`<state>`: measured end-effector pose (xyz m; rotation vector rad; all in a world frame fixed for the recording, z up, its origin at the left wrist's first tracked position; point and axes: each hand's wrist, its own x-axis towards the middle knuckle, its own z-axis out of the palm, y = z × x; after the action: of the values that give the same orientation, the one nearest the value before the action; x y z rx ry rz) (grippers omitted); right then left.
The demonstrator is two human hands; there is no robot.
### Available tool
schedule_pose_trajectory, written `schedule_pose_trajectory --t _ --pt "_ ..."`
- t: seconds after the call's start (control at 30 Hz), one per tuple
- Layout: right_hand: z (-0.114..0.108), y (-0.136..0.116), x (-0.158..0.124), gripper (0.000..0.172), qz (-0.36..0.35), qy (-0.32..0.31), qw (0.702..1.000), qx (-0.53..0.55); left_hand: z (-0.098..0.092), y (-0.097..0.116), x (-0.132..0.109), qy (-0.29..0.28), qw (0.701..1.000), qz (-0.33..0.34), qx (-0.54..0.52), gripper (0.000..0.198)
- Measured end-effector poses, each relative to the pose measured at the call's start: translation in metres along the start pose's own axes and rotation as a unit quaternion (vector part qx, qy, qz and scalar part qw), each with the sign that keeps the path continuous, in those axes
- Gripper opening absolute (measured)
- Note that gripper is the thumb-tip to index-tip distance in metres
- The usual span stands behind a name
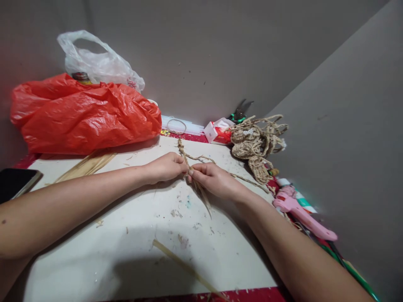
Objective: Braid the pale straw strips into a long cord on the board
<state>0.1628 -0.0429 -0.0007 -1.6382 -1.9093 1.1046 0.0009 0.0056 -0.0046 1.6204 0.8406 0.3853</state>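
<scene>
Near the middle of the white board (141, 218), my left hand (168, 167) and my right hand (209, 177) meet at a braided straw cord (181, 147). Both hands are closed on it, fingertips nearly touching. The knotted end of the cord points away from me, and loose flat strands (203, 197) hang below my right fingers. A thin twisted cord (248, 180) runs from the braid behind my right hand toward the coiled cord at the right. One flat straw strip (182, 263) lies nearer me on the board.
A red plastic bag (91, 117) stands at the back left, with straw strips (86, 165) beneath and a phone (15, 182) nearby. At the right are coiled cord bundles (258, 142), pliers (241, 112), a tissue pack (222, 132) and a pink glue gun (305, 216).
</scene>
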Motion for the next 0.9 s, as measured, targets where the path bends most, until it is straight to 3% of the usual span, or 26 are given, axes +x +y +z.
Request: schedule_pose_trajectory --t 0.17,0.4,0.6,0.73,0.9 --pt "0.002 -0.005 -0.002 0.022 -0.036 0.027 0.993 -0.108 0.001 0.004 -0.002 -0.013 0.998 -0.048 -0.035 0.024" --pt "0.005 -0.006 -0.002 0.024 -0.047 0.035 0.989 -0.137 0.004 -0.002 0.001 0.004 0.998 -0.061 -0.013 0.019" --pt "-0.004 -0.006 -0.005 0.027 -0.02 -0.005 0.994 -0.11 0.005 -0.002 0.002 0.034 0.997 -0.073 -0.002 0.016" --pt "-0.01 0.001 -0.004 0.023 -0.021 0.008 0.995 -0.096 0.005 -0.002 0.002 0.035 0.997 -0.073 0.005 0.016" --pt "-0.004 0.003 -0.003 0.023 -0.003 0.029 0.999 0.021 0.006 -0.004 0.002 0.036 0.997 -0.065 0.003 0.016"
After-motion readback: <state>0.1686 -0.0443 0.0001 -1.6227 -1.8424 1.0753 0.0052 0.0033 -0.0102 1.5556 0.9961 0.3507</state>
